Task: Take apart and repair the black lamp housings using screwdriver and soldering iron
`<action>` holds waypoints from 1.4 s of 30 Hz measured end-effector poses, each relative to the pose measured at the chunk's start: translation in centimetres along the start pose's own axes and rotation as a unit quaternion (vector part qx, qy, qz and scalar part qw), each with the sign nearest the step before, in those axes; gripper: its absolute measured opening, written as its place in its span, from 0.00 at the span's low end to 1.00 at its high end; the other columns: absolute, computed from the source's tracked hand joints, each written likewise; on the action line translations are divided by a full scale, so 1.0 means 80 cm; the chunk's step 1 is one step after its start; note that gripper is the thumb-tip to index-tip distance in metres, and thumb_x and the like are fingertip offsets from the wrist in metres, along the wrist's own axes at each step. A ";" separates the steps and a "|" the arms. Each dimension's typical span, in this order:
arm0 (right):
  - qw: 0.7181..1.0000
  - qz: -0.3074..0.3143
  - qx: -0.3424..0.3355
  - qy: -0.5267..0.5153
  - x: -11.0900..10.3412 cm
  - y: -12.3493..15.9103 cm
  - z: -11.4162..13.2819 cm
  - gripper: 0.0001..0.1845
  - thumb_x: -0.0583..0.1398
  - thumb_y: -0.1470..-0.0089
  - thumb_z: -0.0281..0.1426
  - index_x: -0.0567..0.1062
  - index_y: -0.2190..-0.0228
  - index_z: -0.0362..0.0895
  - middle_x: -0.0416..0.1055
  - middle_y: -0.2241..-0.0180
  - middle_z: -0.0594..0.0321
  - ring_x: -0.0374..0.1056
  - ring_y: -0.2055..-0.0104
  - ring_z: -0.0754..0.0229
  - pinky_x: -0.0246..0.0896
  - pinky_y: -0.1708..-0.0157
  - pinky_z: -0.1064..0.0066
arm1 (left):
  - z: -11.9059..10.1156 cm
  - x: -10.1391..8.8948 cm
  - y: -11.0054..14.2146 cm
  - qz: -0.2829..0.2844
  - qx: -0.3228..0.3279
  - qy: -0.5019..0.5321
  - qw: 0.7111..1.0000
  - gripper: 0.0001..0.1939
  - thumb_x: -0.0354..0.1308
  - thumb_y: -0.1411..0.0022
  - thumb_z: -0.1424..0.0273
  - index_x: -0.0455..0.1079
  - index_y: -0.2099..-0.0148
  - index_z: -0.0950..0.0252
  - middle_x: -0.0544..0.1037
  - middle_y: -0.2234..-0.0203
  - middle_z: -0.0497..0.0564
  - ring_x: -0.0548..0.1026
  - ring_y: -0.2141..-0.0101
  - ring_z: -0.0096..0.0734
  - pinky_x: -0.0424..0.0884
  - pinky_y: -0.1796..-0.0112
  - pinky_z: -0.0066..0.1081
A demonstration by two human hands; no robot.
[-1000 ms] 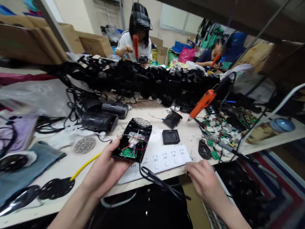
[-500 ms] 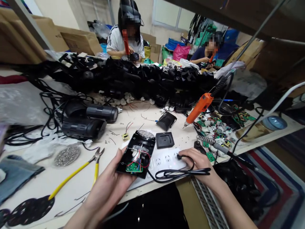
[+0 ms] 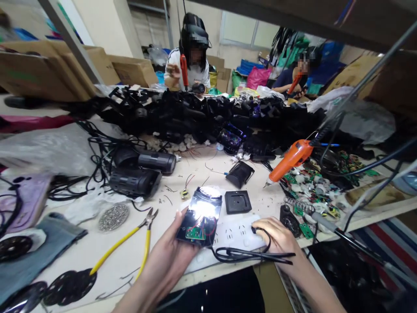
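My left hand (image 3: 169,256) grips an opened black device (image 3: 200,217) from below. Its inside shows a green circuit board with red wires, and its upper half glows bright white. My right hand (image 3: 276,237) is closed on the black plug (image 3: 256,229) of a looped black cord (image 3: 250,254), pressed onto a white power strip (image 3: 233,232) at the table's front edge. The cord runs from the plug back to the device.
Yellow-handled pliers (image 3: 124,243) lie left of my hand. A black square cover (image 3: 237,202), an orange electric screwdriver (image 3: 288,161), a soldering iron (image 3: 329,224), loose circuit boards (image 3: 309,187) and a long pile of black housings (image 3: 202,115) fill the table. Two people work behind it.
The device has lit up bright white. My right hand, which picked up the cord and brought the plug to the power strip, now presses it in.
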State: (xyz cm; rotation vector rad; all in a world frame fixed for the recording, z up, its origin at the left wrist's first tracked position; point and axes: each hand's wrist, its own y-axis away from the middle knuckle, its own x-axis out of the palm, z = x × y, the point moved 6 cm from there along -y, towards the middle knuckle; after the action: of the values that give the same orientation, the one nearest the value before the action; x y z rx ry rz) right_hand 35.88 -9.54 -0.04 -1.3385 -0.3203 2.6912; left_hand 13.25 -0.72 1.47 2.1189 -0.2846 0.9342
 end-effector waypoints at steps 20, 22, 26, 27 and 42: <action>0.998 -0.047 0.044 -0.011 -0.004 0.007 0.004 0.10 0.53 0.37 0.31 0.73 0.57 0.49 0.73 0.60 0.57 0.70 0.56 0.52 0.69 0.55 0.59 | 0.000 -0.002 0.003 -0.004 0.013 -0.020 1.000 0.16 0.53 0.34 0.70 0.68 0.44 0.64 0.77 0.53 0.59 0.78 0.54 0.48 0.76 0.55 0.45; 0.998 -0.046 0.053 -0.009 -0.002 0.008 0.001 0.10 0.53 0.36 0.30 0.73 0.57 0.49 0.73 0.60 0.58 0.70 0.56 0.52 0.68 0.54 0.60 | 0.001 -0.003 0.001 -0.008 0.012 -0.022 1.000 0.17 0.53 0.34 0.70 0.68 0.44 0.64 0.77 0.52 0.59 0.78 0.54 0.47 0.76 0.55 0.45; 0.998 -0.041 0.049 -0.009 0.002 0.009 -0.004 0.09 0.53 0.36 0.30 0.73 0.57 0.49 0.72 0.60 0.58 0.69 0.55 0.53 0.68 0.54 0.60 | 0.001 -0.008 -0.002 -0.033 0.014 -0.020 0.999 0.17 0.52 0.33 0.71 0.67 0.43 0.67 0.77 0.52 0.61 0.78 0.55 0.47 0.77 0.55 0.46; 0.998 -0.041 0.043 -0.008 0.004 0.009 -0.005 0.09 0.53 0.36 0.30 0.72 0.57 0.49 0.72 0.59 0.57 0.69 0.55 0.53 0.68 0.54 0.60 | 0.002 -0.009 -0.003 -0.040 0.013 -0.023 0.999 0.18 0.51 0.32 0.70 0.67 0.43 0.68 0.78 0.53 0.61 0.79 0.56 0.47 0.77 0.56 0.47; 0.998 -0.043 0.053 -0.005 0.006 0.013 -0.009 0.08 0.54 0.36 0.33 0.71 0.57 0.50 0.72 0.59 0.59 0.69 0.55 0.53 0.66 0.54 0.60 | 0.001 -0.029 -0.005 -0.043 0.004 -0.011 0.999 0.12 0.54 0.39 0.72 0.73 0.56 0.71 0.79 0.64 0.62 0.79 0.69 0.47 0.76 0.66 0.47</action>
State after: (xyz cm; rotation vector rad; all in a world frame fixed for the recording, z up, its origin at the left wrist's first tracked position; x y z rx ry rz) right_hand 36.14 -10.37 -1.11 -1.2536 -0.2277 2.6057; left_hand 11.86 -0.75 -0.45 2.1335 -0.2003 0.8634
